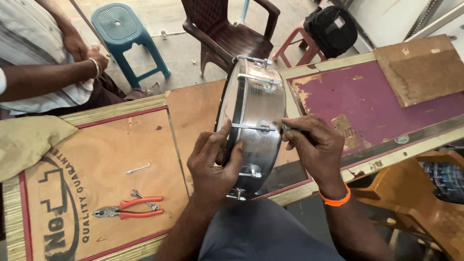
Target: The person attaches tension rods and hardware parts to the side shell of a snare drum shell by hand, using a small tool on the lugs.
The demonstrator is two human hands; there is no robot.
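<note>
The metal snare drum (253, 121) stands on edge at the near side of the wooden workbench (193, 111), its round faces turned left and right and its shiny shell facing up at the camera. The left hand (212, 162) is clamped around the drum's near rim, thumb over the shell, fingers wrapped on the left face, steadying it upright. The right hand (314, 145) sits just right of the drum, closed in a narrow pinch on a slim tool (285, 128) whose tip points left, straight at the tension rod (249, 127) that runs across the shell. That rod's long axis lies left to right, in line with the tool, and the tool tip meets the rod's right end at its small lug. So the right hand is the nearer one to the fitting; the left only braces.

Well left of the drum, on the bench, lie red-handled pliers (128, 211), a small spanner (145, 198) touching them, and a loose metal hook rod (137, 168). Beyond the drum stand a brown plastic chair (227, 34) and a blue stool (125, 34). A seated person's arm (48, 77) rests far left of the drum.
</note>
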